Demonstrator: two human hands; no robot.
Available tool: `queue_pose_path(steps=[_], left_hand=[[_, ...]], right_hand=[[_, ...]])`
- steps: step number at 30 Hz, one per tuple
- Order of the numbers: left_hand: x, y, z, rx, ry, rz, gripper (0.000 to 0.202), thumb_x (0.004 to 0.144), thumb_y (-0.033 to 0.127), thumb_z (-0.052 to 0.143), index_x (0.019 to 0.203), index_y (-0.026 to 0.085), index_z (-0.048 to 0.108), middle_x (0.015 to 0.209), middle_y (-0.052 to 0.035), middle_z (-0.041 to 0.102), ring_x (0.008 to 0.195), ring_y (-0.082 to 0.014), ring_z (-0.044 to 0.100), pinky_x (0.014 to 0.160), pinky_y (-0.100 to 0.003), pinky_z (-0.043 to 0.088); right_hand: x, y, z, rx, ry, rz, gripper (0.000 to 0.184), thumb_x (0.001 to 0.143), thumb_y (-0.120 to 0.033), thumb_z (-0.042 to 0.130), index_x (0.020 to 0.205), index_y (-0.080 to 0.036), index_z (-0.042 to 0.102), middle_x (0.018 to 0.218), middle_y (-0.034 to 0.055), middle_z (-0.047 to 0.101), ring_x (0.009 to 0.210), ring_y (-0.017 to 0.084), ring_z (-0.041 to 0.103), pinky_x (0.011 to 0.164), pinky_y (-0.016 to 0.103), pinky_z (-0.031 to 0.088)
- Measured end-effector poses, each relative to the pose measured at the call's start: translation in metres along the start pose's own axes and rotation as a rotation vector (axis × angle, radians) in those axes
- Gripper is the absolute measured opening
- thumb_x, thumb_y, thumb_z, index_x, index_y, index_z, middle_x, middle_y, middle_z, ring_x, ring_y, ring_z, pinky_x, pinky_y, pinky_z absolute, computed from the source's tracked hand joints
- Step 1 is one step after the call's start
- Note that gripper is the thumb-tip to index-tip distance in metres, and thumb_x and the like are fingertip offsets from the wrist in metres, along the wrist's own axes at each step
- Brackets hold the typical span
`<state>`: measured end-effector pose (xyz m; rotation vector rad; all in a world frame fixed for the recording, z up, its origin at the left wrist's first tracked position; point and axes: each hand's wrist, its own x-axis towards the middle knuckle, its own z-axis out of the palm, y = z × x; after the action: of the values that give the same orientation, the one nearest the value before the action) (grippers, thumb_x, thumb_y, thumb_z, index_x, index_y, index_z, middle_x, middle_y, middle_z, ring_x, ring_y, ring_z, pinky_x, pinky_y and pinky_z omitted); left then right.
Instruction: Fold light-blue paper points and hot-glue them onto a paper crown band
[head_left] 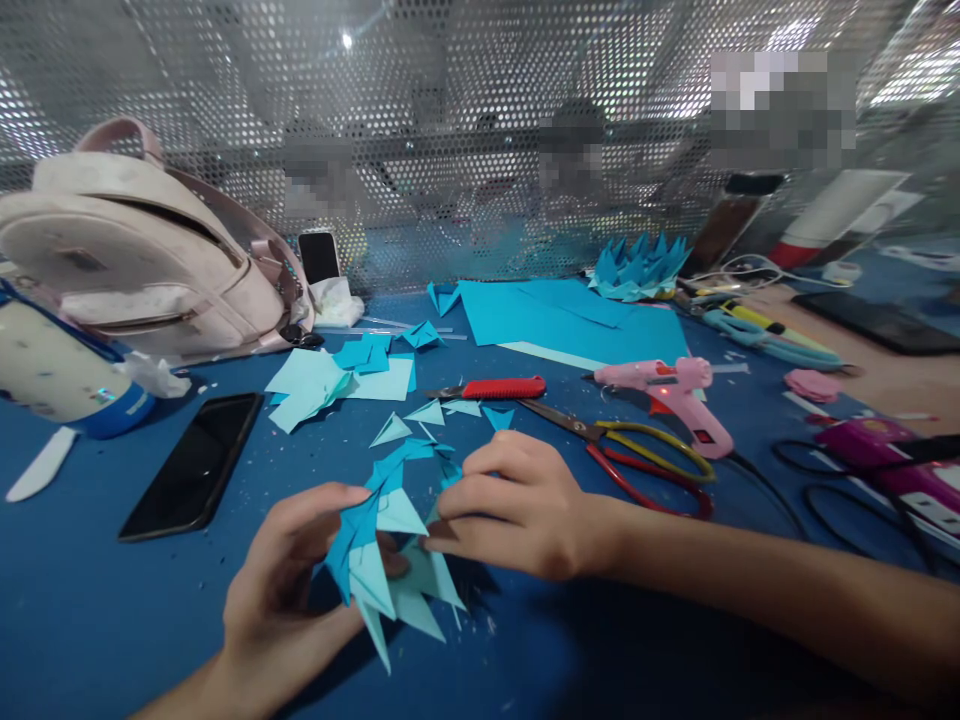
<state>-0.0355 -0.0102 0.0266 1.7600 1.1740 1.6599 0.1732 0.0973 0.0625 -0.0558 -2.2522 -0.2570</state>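
Note:
My left hand (289, 590) is closed round a spiky piece made of folded blue and pale blue paper points (390, 545), low over the blue table (90, 610). From the right, my right hand (510, 505) pinches the same piece with its fingertips. Loose folded paper triangles (427, 412) lie just behind the hands. A red-handled cutter (499, 388), scissors (637, 460) with yellow and red handles, and a pink glue gun (675, 390) lie beyond my right hand.
A black phone (195, 462) lies at the left, with a white backpack (142, 260) and a bottle (56, 375) behind it. Blue paper sheets (570, 315) and a finished spiky paper shape (637, 268) lie at the back. Cables and tools crowd the right. A perforated metal screen stands behind.

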Motion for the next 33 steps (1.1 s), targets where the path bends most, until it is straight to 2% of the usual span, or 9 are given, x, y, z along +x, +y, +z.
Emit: queue_pose_path(steps=[15,19,26,33], left_hand=[[-0.0029,-0.0021,-0.0002,0.021,-0.011,0.009,0.050,0.077,0.014,0.077,0.123,0.026,0.061,0.101,-0.0041,0.071,0.075,-0.0184,0.076,0.071,-0.022,0.065],[-0.0021,-0.0018,-0.0009,0.014,-0.035,0.011,0.052,0.077,0.011,0.076,0.124,0.026,0.060,0.102,-0.0052,0.073,0.075,-0.0205,0.076,0.071,-0.025,0.066],[-0.0017,-0.0018,-0.0034,0.029,-0.061,0.031,0.055,0.076,0.008,0.076,0.126,0.025,0.059,0.104,-0.0055,0.071,0.078,-0.0201,0.076,0.072,-0.023,0.065],[-0.0044,-0.0027,-0.0051,0.032,-0.079,0.083,0.056,0.077,0.009,0.075,0.127,0.026,0.059,0.107,-0.0059,0.071,0.071,-0.0198,0.076,0.067,-0.024,0.066]], right_hand=[[-0.0028,-0.0019,0.0026,0.003,-0.003,-0.007,0.020,0.086,-0.024,0.071,0.068,-0.017,0.066,0.082,-0.0038,0.071,0.077,0.013,0.050,0.060,0.028,0.034],[-0.0030,-0.0022,0.0024,0.002,-0.013,-0.003,0.021,0.086,-0.024,0.070,0.067,-0.017,0.065,0.083,-0.0042,0.070,0.078,0.013,0.050,0.060,0.028,0.034],[-0.0037,-0.0018,0.0025,0.003,-0.018,-0.005,0.019,0.086,-0.023,0.070,0.069,-0.017,0.064,0.083,-0.0053,0.071,0.078,0.013,0.050,0.059,0.029,0.034],[-0.0033,-0.0041,0.0000,0.082,-0.033,0.055,0.024,0.095,-0.017,0.055,0.074,-0.018,0.065,0.080,-0.0055,0.070,0.076,0.012,0.049,0.060,0.029,0.034]])
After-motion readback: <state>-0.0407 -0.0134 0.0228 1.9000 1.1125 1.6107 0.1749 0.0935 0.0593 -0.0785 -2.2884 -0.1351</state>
